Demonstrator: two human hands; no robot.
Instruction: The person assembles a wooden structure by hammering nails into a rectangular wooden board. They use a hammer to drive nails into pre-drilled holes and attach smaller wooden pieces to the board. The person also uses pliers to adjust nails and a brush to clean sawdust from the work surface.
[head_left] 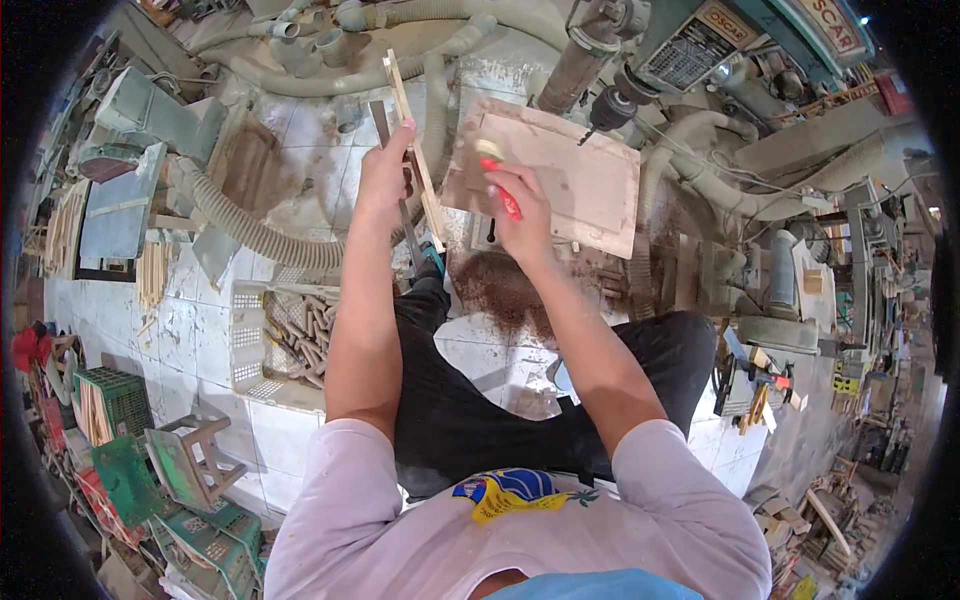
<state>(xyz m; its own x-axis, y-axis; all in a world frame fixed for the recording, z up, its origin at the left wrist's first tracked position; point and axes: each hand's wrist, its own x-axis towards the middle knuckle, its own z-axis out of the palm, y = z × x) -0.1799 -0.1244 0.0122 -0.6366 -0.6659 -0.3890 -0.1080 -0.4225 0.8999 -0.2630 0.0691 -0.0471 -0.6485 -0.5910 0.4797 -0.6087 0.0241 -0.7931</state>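
Raised at the left, my left hand is closed around a long pale wooden strip. A darker flat strip runs beside it through the same grip; its material is unclear. My right hand grips a small brush with a red handle and pale bristles. The bristles are over a wooden board with a raised border, and I cannot tell whether they touch it. Above the board's far right part hangs a drill chuck with a bit pointing down. Brown sawdust lies below the board.
A white plastic crate of wood pieces stands left of my legs. Ribbed dust hoses curve around the work area. A drill press head rises at the far right. Green stools sit at the lower left; machines and tools line the right.
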